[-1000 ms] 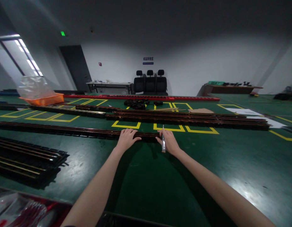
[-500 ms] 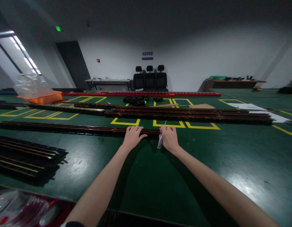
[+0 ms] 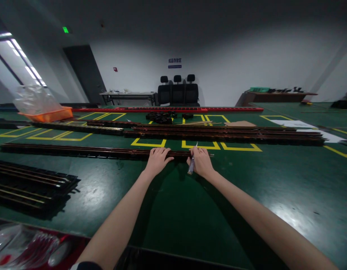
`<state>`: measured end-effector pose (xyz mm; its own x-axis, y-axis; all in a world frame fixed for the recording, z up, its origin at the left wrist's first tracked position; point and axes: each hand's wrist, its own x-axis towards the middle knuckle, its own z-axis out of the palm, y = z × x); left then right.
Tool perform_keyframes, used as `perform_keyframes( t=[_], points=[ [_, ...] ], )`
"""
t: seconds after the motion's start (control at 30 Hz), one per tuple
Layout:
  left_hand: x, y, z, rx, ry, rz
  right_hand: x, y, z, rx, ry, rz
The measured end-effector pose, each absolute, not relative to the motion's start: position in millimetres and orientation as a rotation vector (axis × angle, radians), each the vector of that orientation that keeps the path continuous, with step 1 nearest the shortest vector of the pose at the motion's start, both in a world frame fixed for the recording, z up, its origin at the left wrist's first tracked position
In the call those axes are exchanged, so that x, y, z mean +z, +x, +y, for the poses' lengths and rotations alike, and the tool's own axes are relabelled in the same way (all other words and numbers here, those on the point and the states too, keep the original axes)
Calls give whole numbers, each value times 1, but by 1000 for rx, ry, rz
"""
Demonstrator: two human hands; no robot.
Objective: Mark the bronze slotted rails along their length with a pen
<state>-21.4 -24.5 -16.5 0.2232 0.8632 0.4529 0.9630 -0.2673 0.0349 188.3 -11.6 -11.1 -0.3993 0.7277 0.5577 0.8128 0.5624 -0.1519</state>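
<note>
A long dark rail strip (image 3: 105, 152) with copper-coloured lines lies crosswise on the green table (image 3: 173, 210). Near its right end, my left hand (image 3: 158, 159) is closed over it, fingers on the far side and thumb on the near side. My right hand (image 3: 202, 161) grips a screwdriver (image 3: 191, 165) with a clear handle. The screwdriver slants, its thin shaft showing above the fingers. This hand also rests at the strip's right end, which pokes out just past it. The fingertips' exact contact with the strip is hidden.
Behind lies a bundle of similar strips (image 3: 224, 134); another stack (image 3: 29, 187) sits at the near left. Further back are an orange tray (image 3: 52, 114) with a plastic bag, black parts (image 3: 160, 117), cardboard (image 3: 241, 123) and white paper (image 3: 328, 135). Plastic-wrapped items (image 3: 29, 243) lie below the front edge.
The strip has shifted slightly to the right, and its end now shows beyond my right hand. Both hands keep nearly the same place and grip.
</note>
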Motion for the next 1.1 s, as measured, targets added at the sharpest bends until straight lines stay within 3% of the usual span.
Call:
perform_keyframes(
  t=[1.1],
  points=[
    [-19, -22, -23, -604, -2279, -1768, -10, 177, -13, -301, -1341, -2221]
  ],
)
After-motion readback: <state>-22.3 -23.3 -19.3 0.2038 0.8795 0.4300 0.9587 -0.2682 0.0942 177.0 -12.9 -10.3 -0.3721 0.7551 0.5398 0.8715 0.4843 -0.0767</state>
